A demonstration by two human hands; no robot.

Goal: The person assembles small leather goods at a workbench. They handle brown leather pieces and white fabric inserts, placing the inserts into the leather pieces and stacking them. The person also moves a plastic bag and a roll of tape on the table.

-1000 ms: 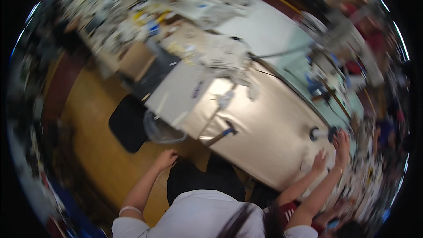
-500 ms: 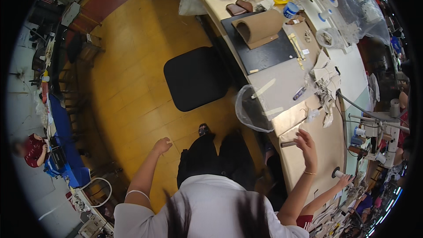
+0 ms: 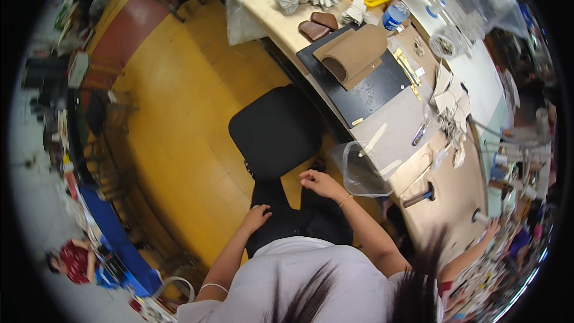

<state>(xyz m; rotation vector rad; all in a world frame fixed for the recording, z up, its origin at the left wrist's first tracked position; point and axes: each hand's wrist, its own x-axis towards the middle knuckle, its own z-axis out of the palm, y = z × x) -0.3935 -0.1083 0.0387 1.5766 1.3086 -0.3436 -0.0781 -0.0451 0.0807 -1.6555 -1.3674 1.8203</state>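
Two bare hands low over the black trousers [image 3: 326, 218], both empty: left hand [image 3: 256, 218] with fingers loosely curled, right hand [image 3: 323, 184] farther forward with fingers half bent, contact with the cloth impossible to tell, black stool [image 3: 275, 128] just beyond. Farther off, on the workbench [image 3: 459, 188]: hammer [image 3: 417, 198] near the edge, brown roll [image 3: 359, 51] on a black board [image 3: 365, 104], small white tag [image 3: 420, 72], blue container [image 3: 393, 18] with a printed label too small to read. Compared with half a second earlier: right hand withdrawn from above the workbench, left hand brought inward, hammer uncovered.
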